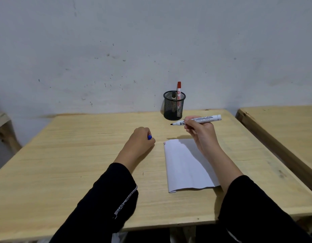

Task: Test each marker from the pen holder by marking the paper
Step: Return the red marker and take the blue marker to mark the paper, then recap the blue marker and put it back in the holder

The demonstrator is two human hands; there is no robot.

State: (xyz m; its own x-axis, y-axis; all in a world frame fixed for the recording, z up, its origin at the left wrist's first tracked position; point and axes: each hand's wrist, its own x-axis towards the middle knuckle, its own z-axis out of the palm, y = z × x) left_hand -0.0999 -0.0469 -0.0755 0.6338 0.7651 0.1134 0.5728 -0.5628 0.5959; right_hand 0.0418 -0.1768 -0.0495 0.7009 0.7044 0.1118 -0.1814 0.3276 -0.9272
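Note:
My right hand [199, 130] holds an uncapped white marker [207, 118] level above the table, its dark tip pointing left, just over the far edge of the white paper [185, 165]. My left hand [141, 139] rests closed on the table left of the paper, gripping the blue cap [149, 137]. The paper bears small marks at its top left corner [165, 142]. A black mesh pen holder [174, 106] stands at the back of the table with a red-capped marker [179, 90] sticking up and a black-capped marker [173, 95] lower inside.
The wooden table [81, 155] runs up to a scuffed grey wall. A second wooden table [283, 123] stands close on the right, and a wooden edge [1, 118] shows at the far left.

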